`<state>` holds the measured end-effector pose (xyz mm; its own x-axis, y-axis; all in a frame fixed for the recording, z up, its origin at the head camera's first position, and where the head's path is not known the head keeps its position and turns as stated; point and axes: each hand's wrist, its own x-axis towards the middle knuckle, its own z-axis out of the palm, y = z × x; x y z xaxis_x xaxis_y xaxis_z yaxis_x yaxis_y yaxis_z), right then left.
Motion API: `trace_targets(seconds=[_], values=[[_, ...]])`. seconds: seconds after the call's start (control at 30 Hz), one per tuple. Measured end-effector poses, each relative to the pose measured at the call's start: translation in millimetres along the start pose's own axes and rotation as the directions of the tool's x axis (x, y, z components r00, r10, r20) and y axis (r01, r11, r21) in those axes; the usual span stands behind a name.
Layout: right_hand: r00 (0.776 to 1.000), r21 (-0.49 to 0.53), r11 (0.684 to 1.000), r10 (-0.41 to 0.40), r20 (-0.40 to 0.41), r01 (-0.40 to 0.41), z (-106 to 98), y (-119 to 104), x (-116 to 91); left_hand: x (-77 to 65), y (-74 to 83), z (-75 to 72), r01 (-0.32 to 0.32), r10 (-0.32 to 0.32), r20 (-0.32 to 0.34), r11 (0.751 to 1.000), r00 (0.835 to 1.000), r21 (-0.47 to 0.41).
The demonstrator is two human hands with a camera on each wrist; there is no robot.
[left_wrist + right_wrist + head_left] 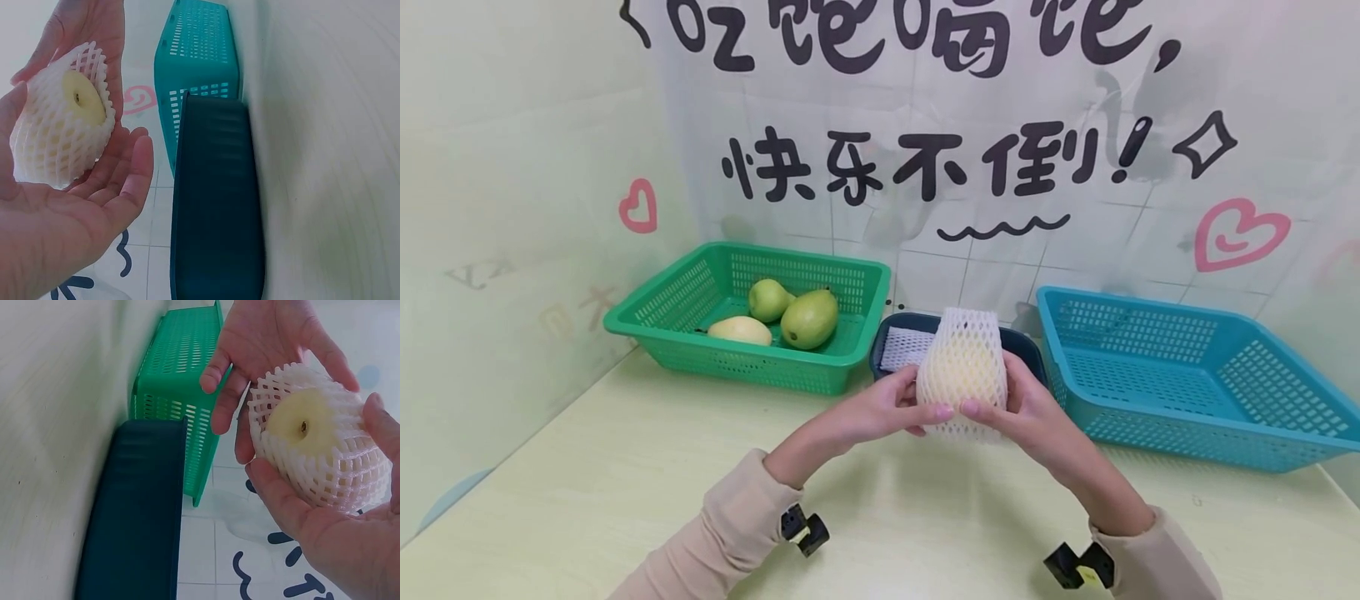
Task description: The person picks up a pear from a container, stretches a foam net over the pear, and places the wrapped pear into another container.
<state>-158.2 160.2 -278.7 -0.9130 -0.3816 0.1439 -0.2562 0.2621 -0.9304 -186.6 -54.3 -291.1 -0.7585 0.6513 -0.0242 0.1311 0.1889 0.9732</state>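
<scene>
Both hands hold a pale yellow pear (294,434) wrapped in a white foam net sleeve (964,333), raised in front of the dark blue bin. My left hand (891,407) grips it from the left, my right hand (1036,417) from the right, with both thumbs on the near side. The sleeve's upper end stands up past the fruit in the head view. At its lower end, the pear's bare base with a small dark calyx shows through the opening in both wrist views.
A green basket (737,367) at the back left holds several pears (809,319). Behind the hands, the dark blue bin (215,200) contains flat white foam nets (906,348). To the right stands a blue basket (1180,417). A printed sheet (865,100) hangs along the back.
</scene>
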Motion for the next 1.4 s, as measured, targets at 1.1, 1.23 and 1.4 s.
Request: trace_targets(seconds=[1.1,1.23,1.4], values=[[0.996,0.029,0.999,0.048,-0.078,-0.046,-13.8,-6.4,-4.6,-28.9,18.0,-47.0,0.237,0.292,-0.45,0.551,0.844,0.801],[0.997,0.032,0.999,0.029,-0.071,-0.027,-17.3,-7.4,-5.7,-32.6,12.9,-54.1,0.315,0.239,-0.478,0.499,0.845,0.807],[0.995,0.014,0.999,0.033,-0.09,-0.032,-22.8,-10.7,-7.7,-31.1,8.9,-56.8,0.341,0.217,-0.481,0.469,0.849,0.815]])
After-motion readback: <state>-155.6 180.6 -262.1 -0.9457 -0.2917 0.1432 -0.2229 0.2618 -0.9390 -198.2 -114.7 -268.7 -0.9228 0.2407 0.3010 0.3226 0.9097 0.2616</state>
